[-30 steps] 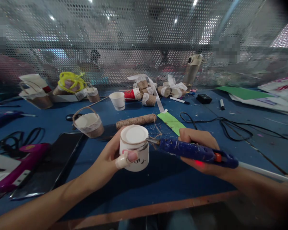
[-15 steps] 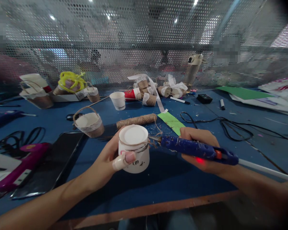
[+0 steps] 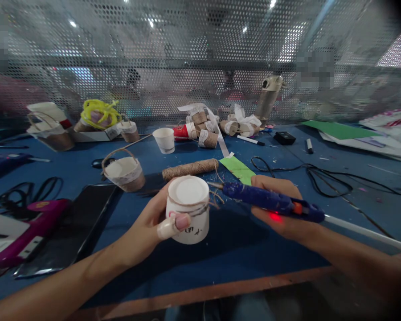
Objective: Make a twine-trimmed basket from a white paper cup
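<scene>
My left hand [image 3: 160, 218] is closed round a white paper cup [image 3: 190, 223], which is upside down with its base facing up. Twine [image 3: 190, 204] runs round the cup near that base, and loose ends stick out on its right. A pale wrap covers part of my left thumb. In my right hand [image 3: 277, 187] is a blue glue gun [image 3: 263, 197] with a white glue stick [image 3: 364, 232] out of its back. A red light glows under it. Its nozzle points left, close to the cup's upper right side. Behind the cup lies a spool of twine [image 3: 190, 169].
Left of the spool stands a twine-handled cup basket [image 3: 125, 174]; another white paper cup [image 3: 163, 141] is farther back. A green paper strip [image 3: 237, 168] and a black cable [image 3: 321, 178] lie to the right. A black tray-like sheet [image 3: 76, 223] is at left. Perforated metal [image 3: 187, 58] closes the back.
The glue gun has drawn slightly left and up in view, its nozzle now a little off the cup's side. The cup has shifted slightly right and down.
</scene>
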Demonstrator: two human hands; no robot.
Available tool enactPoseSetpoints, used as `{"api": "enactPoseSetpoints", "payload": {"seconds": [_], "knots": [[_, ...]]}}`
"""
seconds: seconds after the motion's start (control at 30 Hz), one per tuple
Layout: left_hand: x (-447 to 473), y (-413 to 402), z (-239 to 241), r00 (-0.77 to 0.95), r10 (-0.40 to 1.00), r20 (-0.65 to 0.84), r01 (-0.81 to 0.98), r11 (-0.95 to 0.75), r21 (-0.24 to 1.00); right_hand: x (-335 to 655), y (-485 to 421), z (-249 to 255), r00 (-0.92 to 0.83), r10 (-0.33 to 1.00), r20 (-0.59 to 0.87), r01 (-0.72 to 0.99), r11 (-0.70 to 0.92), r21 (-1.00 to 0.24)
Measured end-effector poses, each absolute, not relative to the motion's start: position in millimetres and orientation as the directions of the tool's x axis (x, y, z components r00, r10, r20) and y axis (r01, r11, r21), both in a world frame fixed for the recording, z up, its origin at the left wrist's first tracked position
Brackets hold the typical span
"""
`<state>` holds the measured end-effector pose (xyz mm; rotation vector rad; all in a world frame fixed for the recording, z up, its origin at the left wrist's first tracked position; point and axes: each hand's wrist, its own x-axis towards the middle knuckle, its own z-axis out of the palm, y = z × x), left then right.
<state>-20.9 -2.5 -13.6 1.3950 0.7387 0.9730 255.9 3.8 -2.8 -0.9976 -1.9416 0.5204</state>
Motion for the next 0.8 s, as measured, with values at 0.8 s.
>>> {"api": "enactPoseSetpoints", "payload": {"seconds": [0.8], "knots": [[-2,-2,-7,0.459,0.888,0.015,0.109,-0.073,0.991,231,-4,-3,-0.248,0.898,0.363,0.085,0.394,-0.915]]}}
